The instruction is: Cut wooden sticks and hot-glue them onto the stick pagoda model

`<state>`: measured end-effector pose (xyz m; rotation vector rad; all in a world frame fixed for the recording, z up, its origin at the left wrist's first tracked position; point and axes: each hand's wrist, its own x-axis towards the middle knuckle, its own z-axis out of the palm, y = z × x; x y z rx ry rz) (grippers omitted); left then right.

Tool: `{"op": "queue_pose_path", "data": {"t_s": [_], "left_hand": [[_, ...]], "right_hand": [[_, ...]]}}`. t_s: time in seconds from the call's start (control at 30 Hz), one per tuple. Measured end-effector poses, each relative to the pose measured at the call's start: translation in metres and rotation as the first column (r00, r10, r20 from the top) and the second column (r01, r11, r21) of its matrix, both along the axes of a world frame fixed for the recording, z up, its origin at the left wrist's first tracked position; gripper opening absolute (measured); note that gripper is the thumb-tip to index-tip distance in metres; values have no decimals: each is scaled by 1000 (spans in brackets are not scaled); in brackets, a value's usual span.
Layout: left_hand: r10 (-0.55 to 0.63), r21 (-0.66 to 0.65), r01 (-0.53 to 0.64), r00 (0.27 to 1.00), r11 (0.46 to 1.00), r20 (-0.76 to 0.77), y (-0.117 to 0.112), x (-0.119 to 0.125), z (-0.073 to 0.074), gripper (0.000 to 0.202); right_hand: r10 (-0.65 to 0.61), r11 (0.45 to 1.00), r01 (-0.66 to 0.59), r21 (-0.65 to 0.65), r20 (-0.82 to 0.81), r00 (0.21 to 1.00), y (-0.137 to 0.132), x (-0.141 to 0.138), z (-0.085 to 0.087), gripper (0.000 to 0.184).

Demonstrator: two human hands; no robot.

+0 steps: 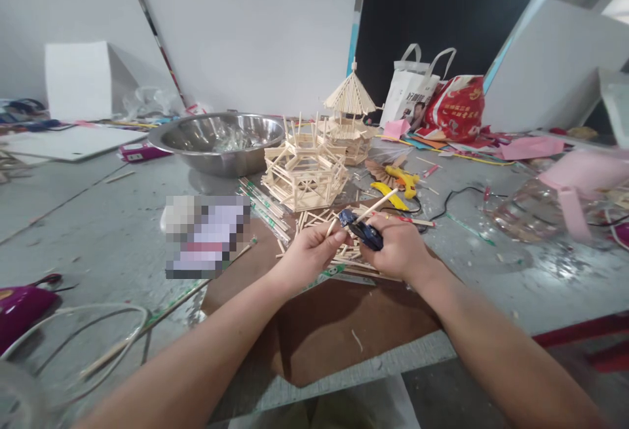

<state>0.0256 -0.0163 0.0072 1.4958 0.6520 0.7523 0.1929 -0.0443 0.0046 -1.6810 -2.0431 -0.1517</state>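
Note:
My left hand (319, 245) is closed in a pinch on a thin wooden stick. Wrapped around a dark blue hand tool, which looks like small cutting pliers (368, 234), is my right hand (400, 245). The tool's head meets the stick close to my left fingertips. A pale length of wooden stick (384, 204) slants up and right past the tool. Below both hands lies a heap of loose wooden sticks (354, 257) on a brown board (324, 324). Just beyond stands an open hexagonal stick framework (304, 180), and behind it a stick pavilion model (350, 98) with a pointed roof.
A steel basin (171, 147) stands left of the framework. A yellow glue gun (405, 181) with a black cable lies to the right, near a clear pitcher with a pink lid (570, 186). Packaged sticks (265, 203), a phone (211, 239) and bags (455, 108) also occupy the table.

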Motion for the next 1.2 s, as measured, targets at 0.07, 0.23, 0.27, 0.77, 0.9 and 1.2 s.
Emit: {"op": "queue_pose_path", "data": {"t_s": [0.07,0.23,0.27,0.77,0.9,1.2], "left_hand": [[75,45,-76,997,996,18,-1,3,-2,25],[179,90,-186,981,979,76,1,6,-2,30],[171,81,-176,983,981,74,1,5,-2,30],[41,-173,-20,992,985,119,3,2,-5,24],[37,-222,-6,990,975,134,2,3,-7,23],[39,-184,-19,994,983,105,4,2,-8,24]], "right_hand": [[-8,1000,8,-5,-2,1000,1,-1,0,20],[8,1000,-8,-14,-23,1000,3,-2,0,21],[16,1000,-16,-11,-26,1000,3,-2,0,21],[56,998,-55,29,-20,998,3,1,-2,21],[74,997,-74,11,-33,997,3,0,0,21],[71,997,-70,28,-15,997,3,1,0,21]]}}
